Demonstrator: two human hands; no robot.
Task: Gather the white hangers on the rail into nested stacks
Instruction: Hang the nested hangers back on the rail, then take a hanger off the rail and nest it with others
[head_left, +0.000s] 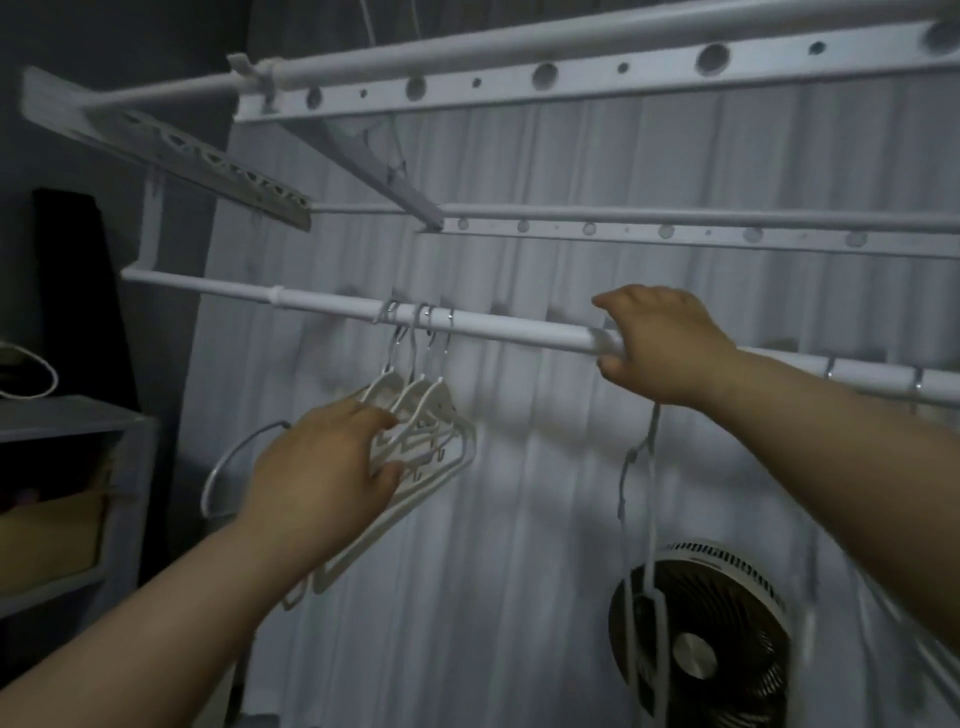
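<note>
With left grip curled round the stack of hangers hanging left on the rail, slide the lone hanger beneath right grip, clenched round the rail, leftward and level to nest.

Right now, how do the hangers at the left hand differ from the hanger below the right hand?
The bunched hangers are several, hooks side by side on the rail; the single hanger seems one, its hook hidden under the right hand. The bunch hangs slanted, shoulders showing; the single one hangs straight down, edge-on. The left hand holds the bunch's bodies. Both are white, on one rail.
</note>
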